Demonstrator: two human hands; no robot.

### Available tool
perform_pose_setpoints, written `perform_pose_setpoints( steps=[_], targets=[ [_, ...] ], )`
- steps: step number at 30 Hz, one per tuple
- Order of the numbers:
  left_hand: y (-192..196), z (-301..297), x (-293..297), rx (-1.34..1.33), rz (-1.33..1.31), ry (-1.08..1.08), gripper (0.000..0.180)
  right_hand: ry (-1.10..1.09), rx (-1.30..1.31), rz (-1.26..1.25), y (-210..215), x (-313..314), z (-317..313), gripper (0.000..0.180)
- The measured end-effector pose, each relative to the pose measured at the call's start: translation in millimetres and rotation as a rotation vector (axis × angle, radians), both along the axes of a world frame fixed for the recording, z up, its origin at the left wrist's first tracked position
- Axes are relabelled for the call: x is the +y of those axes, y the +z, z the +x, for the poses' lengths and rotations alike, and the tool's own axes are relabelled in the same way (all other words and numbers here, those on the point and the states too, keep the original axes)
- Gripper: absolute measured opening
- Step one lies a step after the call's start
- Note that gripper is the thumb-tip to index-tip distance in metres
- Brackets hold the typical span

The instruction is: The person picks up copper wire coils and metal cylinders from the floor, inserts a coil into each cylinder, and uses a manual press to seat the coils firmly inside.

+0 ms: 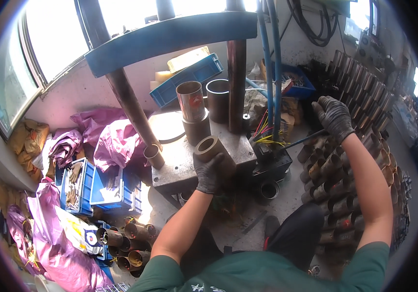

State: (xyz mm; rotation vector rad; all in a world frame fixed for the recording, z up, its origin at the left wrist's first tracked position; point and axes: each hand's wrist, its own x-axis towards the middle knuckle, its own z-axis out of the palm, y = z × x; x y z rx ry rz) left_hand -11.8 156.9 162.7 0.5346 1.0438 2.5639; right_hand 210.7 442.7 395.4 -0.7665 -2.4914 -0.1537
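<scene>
My left hand (207, 173), in a dark grey glove, is wrapped round a thick-walled metal sleeve (224, 164) and holds it tilted at the front of a steel press table (175, 173). Just behind it, a shiny metal tube (189, 100) stands on a duller cylinder (196, 130). A wide dark cylinder (218, 104) is beside them, and a short tube (154, 156) is at the table's left corner. Raised at the right, my gloved right hand (334, 117) has curled fingers. A dark lever rod (308, 138) runs behind its heel; the grip itself is hidden.
A blue crossbeam (170, 41) on dark columns (237, 87) spans the table. Blue hoses (276, 73) and a dark valve block (274, 163) are at its right. Many tubes (333, 165) stand at the right. Blue crates (111, 190) and pink sacks (55, 233) are at the left.
</scene>
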Motion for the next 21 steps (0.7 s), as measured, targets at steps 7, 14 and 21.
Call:
perform_pose_setpoints(
  steps=[7,14,21],
  targets=[
    [89.8,-59.8,-24.7,0.507,-0.023,0.552,0.078,0.118,-0.008,-0.04,-37.6,-33.7,62.7,0.023],
    [171.2,-177.2,28.8,0.517,0.301,0.191,0.038,-0.026,-0.184,-0.042,-55.2,-18.0,97.0,0.028],
    [196.1,-272.3,50.8,1.395,-1.133,1.241,0.032,-0.045,-0.446,-0.207,-24.1,-36.5,77.4,0.036]
  ],
)
